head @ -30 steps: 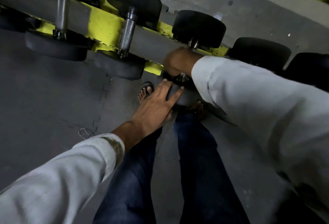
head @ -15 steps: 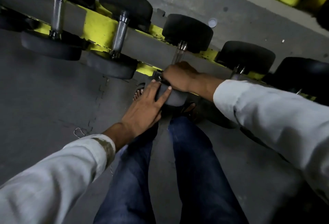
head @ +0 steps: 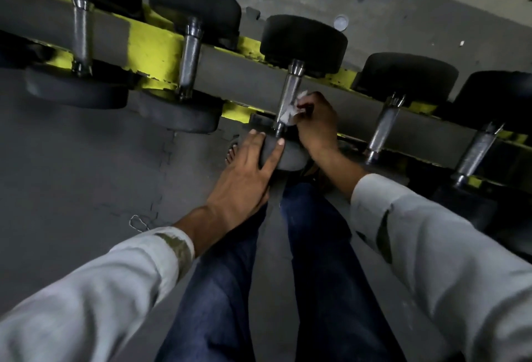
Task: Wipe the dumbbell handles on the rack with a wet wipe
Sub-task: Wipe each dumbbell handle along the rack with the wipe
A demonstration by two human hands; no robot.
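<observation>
Dumbbells on a yellow-and-grey rack [head: 155, 50], viewed from above. The right hand [head: 318, 122] pinches a white wipe [head: 288, 113] in curled fingers against the near end of the handle [head: 292, 85] (knurled steel) of the middle dumbbell [head: 302, 42], close to the rack's front edge. The left hand [head: 244, 180] rests with straight, spread fingers on that dumbbell's near head [head: 290, 157]. Two more dumbbells lie on each side.

Dim, flat indoor light. Deep shadow lower right. Faint sheen on knurled steel dumbbell handles [head: 290, 88]. Wide-angle bending at edges; near white fabric sleeves [head: 86, 304] soft.
</observation>
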